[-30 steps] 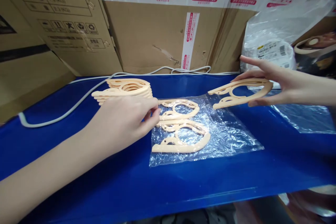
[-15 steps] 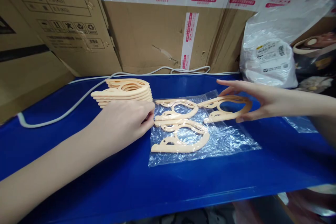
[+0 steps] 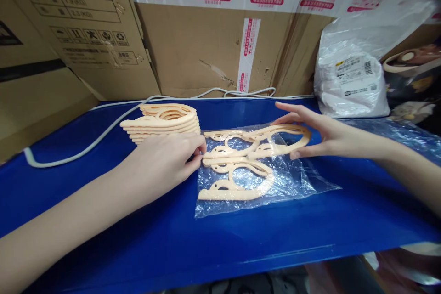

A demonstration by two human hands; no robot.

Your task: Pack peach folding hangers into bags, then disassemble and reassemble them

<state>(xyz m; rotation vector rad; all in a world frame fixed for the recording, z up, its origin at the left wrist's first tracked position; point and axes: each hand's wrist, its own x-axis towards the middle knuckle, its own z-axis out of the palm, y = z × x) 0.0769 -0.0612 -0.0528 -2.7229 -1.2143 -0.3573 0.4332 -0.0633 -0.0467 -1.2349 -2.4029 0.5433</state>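
Note:
Two beige folding hangers (image 3: 237, 195), folded up, lie side by side within a clear plastic bag (image 3: 292, 193) on the blue surface. My left hand (image 3: 172, 151) is closed at the bag's left edge, its fingertips pinching there and partly hidden. Another folded hanger (image 3: 305, 140) is gripped at its curved end by my right hand (image 3: 317, 131), thumb on the near side and fingers on the far side. Its narrow end overlaps the upper bagged hanger; I cannot tell whether it is inside or above the film. Behind my left hand is a stack of hangers (image 3: 172, 117).
Cardboard boxes (image 3: 206, 46) stand along the back, with a white cable (image 3: 99, 138) in front of them. At the back right sits a white plastic package (image 3: 354, 78) with a label. More clear plastic (image 3: 399, 131) lies at the right. The blue table (image 3: 241, 243) ends at a front edge.
My right hand has moved left with its hanger, which now overlaps the upper bagged one. My left hand stays almost in place. The clear plastic at the far right shows more.

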